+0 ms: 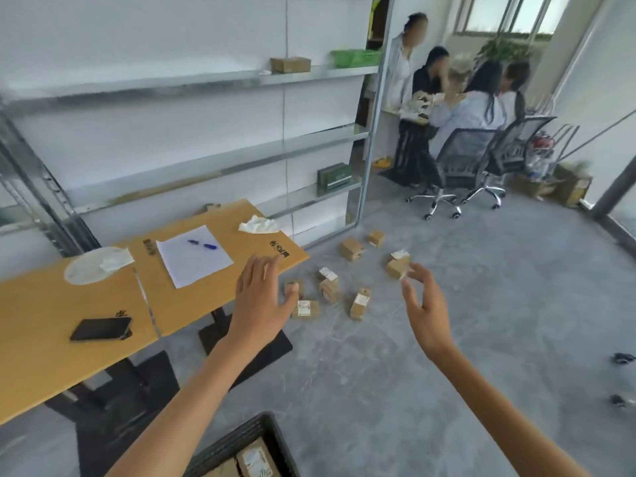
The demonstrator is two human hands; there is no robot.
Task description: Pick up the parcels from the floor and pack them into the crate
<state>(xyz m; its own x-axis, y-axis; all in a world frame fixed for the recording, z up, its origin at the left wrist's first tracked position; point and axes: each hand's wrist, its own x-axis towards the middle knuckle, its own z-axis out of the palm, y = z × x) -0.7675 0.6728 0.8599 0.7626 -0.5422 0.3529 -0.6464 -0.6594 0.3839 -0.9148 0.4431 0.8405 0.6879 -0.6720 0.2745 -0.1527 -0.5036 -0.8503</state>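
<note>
Both arms reach forward, left hand [261,297] and right hand [425,309] spread empty above scattered parcels [328,287].

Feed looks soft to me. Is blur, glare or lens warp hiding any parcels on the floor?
Head view: soft all over, labels unreadable, but the parcels stand out on the grey floor. Head view: wide-angle warp bends the shelves toward the left edge. Head view: windows washed out, floor evenly lit, shadows faint; crate cut by the bottom edge.
</note>
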